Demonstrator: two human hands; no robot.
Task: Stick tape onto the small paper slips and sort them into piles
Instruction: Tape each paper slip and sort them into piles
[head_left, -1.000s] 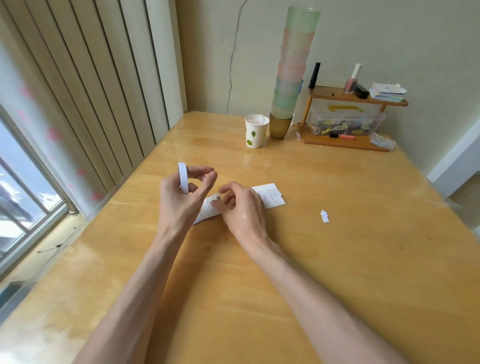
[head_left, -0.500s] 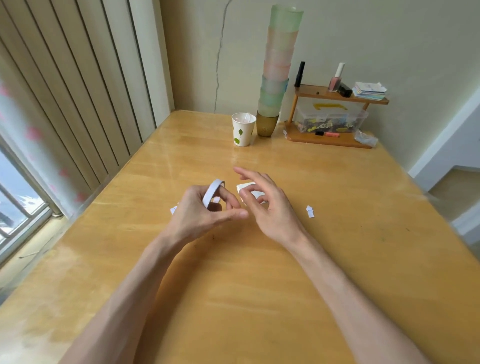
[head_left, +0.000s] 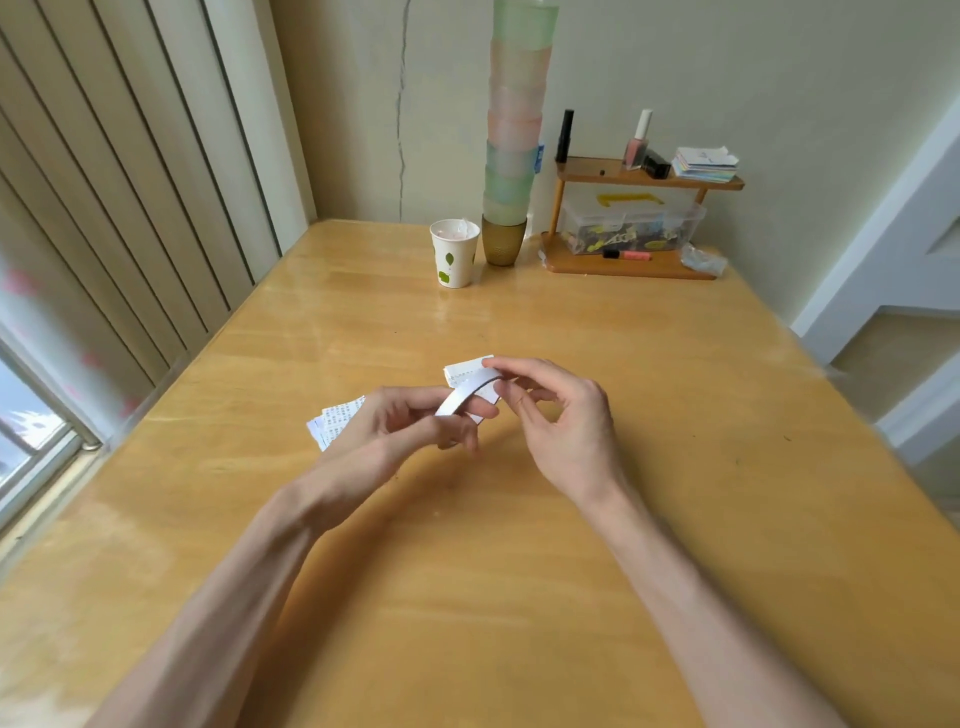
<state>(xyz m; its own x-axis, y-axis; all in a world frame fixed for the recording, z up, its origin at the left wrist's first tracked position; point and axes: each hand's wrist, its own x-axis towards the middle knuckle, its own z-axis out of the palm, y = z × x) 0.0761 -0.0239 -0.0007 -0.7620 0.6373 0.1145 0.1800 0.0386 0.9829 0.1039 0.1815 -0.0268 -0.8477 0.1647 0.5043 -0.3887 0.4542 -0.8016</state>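
Tape roll (head_left: 465, 397) sat gripped in the left hand (head_left: 395, 431), the right hand (head_left: 566, 431) pinching its 2 o'clock edge; a skewed pull risked self-sticking.

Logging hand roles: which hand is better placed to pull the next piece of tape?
Right, probably: the right hand pinches the upper edge of the tape roll, while the left hand grips that roll and is occupied.
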